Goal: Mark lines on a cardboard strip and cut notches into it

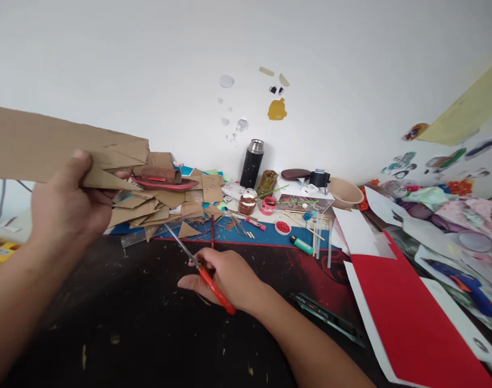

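Observation:
My left hand (74, 202) grips a long strip of brown cardboard (39, 143) by its right part, thumb on top. The strip's right end is notched and split, with a pointed flap hanging lower. Over the dark mat, my right hand (225, 277) is closed on scissors (211, 285) with red handles, their blades pointing up and left, apart from the cardboard. Just beyond my left hand, a small red model boat (165, 183) with a brown cardboard cover rests on a heap of cardboard scraps (149, 207).
A black thermos (251, 163) stands by the wall, near paint jars (269, 203) and a wooden bowl (345, 193). A utility knife (328, 318) lies on the mat (120, 302), left of a red sheet (415, 318). A blue glue gun (468, 285) is at far right.

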A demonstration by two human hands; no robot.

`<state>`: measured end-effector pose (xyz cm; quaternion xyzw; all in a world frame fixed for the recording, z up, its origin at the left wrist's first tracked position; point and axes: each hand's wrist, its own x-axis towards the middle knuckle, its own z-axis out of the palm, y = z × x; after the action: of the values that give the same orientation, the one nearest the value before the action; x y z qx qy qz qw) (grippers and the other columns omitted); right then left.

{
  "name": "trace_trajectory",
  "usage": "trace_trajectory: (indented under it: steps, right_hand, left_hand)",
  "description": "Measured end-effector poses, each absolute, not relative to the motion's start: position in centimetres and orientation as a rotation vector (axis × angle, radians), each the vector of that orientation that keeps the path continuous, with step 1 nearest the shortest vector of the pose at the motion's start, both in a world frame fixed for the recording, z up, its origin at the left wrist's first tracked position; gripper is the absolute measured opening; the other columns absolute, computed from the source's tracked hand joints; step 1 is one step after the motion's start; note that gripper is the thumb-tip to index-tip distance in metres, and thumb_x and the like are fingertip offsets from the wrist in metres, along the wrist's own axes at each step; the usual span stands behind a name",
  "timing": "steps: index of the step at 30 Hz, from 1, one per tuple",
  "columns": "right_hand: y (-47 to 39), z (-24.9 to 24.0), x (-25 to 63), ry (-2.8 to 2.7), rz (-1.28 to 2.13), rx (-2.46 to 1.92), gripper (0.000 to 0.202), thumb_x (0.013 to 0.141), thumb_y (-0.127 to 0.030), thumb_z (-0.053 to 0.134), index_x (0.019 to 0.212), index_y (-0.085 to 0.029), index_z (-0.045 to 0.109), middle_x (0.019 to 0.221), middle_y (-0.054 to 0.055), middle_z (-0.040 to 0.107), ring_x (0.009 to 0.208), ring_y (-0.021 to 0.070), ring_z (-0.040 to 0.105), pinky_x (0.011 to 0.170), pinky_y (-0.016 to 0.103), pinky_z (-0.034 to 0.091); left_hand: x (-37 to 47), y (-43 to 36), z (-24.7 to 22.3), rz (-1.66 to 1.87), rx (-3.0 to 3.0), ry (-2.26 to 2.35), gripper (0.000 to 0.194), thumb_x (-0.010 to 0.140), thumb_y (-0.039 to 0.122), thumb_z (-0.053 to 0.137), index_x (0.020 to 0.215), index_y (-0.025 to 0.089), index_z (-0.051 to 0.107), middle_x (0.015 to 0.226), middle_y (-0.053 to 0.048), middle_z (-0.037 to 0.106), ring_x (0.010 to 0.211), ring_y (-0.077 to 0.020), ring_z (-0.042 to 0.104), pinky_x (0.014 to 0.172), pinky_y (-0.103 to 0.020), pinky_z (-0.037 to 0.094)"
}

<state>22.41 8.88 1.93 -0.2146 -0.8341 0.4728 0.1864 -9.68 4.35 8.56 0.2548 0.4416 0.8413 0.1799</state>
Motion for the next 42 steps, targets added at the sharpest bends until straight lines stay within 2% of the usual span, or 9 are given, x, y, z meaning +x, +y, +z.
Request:
trace_trajectory:
  steps: [2, 5, 10, 14, 18, 21, 27, 34, 42]
  right_hand:
    - [9.0, 1.9, 22.3, -2.469, 1.181, -0.591, 0.05, 0.096, -0.072, 0.089, 0.113, -0.026, 0.08, 0.072, 0.0, 0.07, 0.059, 0.019, 0.059, 0.059, 0.03, 0.036]
    - [9.0, 2.5, 22.0, -2.571, 1.147, -0.639, 0.055, 0.095, -0.073, 0.09, 0.124, -0.026, 0.083, 0.082, 0.003, 0.079, 0.065, 0.0207, 0.066, 0.062, 0.03, 0.039]
    - [8.1, 4.8, 21.4, -2.901, 1.043, -0.655, 0.065, 0.096, -0.065, 0.092, 0.148, -0.026, 0.08, 0.115, 0.011, 0.091, 0.096, 0.0306, 0.084, 0.078, 0.033, 0.053]
    - [7.9, 5.9, 21.0, -3.06, 1.039, -0.499, 0.054, 0.099, -0.052, 0.09, 0.143, -0.022, 0.083, 0.124, 0.015, 0.09, 0.108, 0.0365, 0.086, 0.086, 0.038, 0.057]
    - [9.0, 5.6, 20.9, -2.705, 1.47, -0.594, 0.041, 0.104, -0.056, 0.086, 0.125, -0.021, 0.087, 0.101, 0.009, 0.09, 0.086, 0.0247, 0.084, 0.077, 0.032, 0.057]
    - [10.6, 4.9, 20.4, -2.098, 1.94, -0.699, 0.052, 0.1, -0.07, 0.084, 0.117, -0.02, 0.081, 0.09, 0.004, 0.085, 0.062, 0.0162, 0.076, 0.06, 0.026, 0.055]
    - [12.9, 3.1, 18.8, -1.518, 1.94, -0.584, 0.075, 0.086, -0.094, 0.079, 0.1, -0.022, 0.066, 0.076, 0.001, 0.08, 0.047, 0.0132, 0.068, 0.04, 0.021, 0.041]
    - [12.9, 1.4, 20.5, -1.473, 1.954, -0.588, 0.067, 0.082, -0.082, 0.092, 0.089, -0.022, 0.063, 0.072, -0.001, 0.079, 0.047, 0.0123, 0.068, 0.042, 0.02, 0.044]
    - [12.7, 1.5, 20.5, -1.427, 2.036, -0.525, 0.06, 0.085, -0.076, 0.092, 0.091, -0.023, 0.065, 0.069, -0.003, 0.076, 0.048, 0.0125, 0.068, 0.042, 0.021, 0.045]
  left_hand:
    - [-8.4, 4.2, 9.4, 2.504, 0.775, 1.152, 0.043, 0.083, 0.022, 0.098, 0.114, 0.027, 0.07, 0.131, 0.007, 0.083, 0.133, -0.0215, 0.076, 0.098, -0.035, 0.074]
    - [-5.5, 4.4, 9.9, 2.45, 0.66, 1.163, 0.038, 0.078, 0.016, 0.098, 0.105, 0.022, 0.073, 0.123, 0.001, 0.087, 0.118, -0.0195, 0.081, 0.089, -0.027, 0.074]
    - [-2.7, 4.5, 9.1, 2.177, 0.678, 1.188, 0.041, 0.071, 0.027, 0.103, 0.103, 0.015, 0.08, 0.096, -0.006, 0.088, 0.068, -0.0183, 0.079, 0.061, -0.027, 0.073]
    - [-2.2, 4.4, 8.3, 2.088, 0.627, 1.166, 0.052, 0.066, 0.031, 0.108, 0.108, 0.014, 0.083, 0.105, -0.009, 0.09, 0.069, -0.0199, 0.08, 0.058, -0.029, 0.072]
    - [-1.9, 4.5, 7.8, 2.033, 0.558, 1.122, 0.056, 0.062, 0.031, 0.109, 0.108, 0.014, 0.082, 0.105, -0.01, 0.09, 0.07, -0.022, 0.082, 0.062, -0.031, 0.073]
    - [-1.7, 4.6, 7.4, 2.003, 0.562, 1.118, 0.052, 0.062, 0.031, 0.108, 0.103, 0.013, 0.081, 0.097, -0.01, 0.089, 0.066, -0.0211, 0.081, 0.06, -0.028, 0.072]
    - [-0.5, 4.2, 6.1, 1.807, 0.591, 1.166, 0.057, 0.057, 0.038, 0.112, 0.099, 0.01, 0.084, 0.076, -0.008, 0.082, 0.049, -0.0228, 0.072, 0.042, -0.032, 0.063]
    - [1.0, 3.9, 5.0, 1.641, 0.636, 1.223, 0.058, 0.058, 0.047, 0.112, 0.094, 0.011, 0.086, 0.087, -0.014, 0.087, 0.057, -0.0222, 0.076, 0.053, -0.03, 0.068]
    - [1.3, 3.9, 4.8, 1.658, 0.542, 1.128, 0.051, 0.059, 0.034, 0.111, 0.098, 0.012, 0.086, 0.072, -0.007, 0.081, 0.053, -0.0205, 0.071, 0.052, -0.032, 0.068]
